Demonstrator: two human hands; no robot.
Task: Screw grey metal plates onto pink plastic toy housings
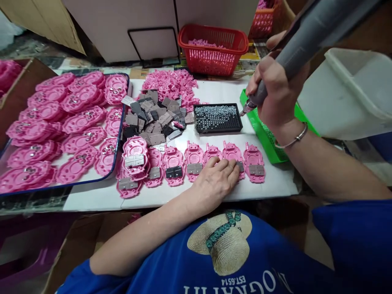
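My right hand [275,87] is wrapped round a grey electric screwdriver [306,45], its tip pointing down-left beside the black screw tray [218,122]. Small silver screws stand in rows of holes in that tray. My left hand [216,179] lies over two pink housings in the row, its fingers bent together on the plates there; what is under them is hidden. At the right end of the row is a pink housing [254,157] with a grey plate [256,170]. Another housing [174,157] bears a black plate [174,172].
A blue-rimmed tray [124,122] of stacked pink housings stands left. Behind the row are loose grey plates [153,116] and small pink parts [171,83]. A red basket [211,59] stands at the back, a green basket [275,151] and white bin [346,94] at right.
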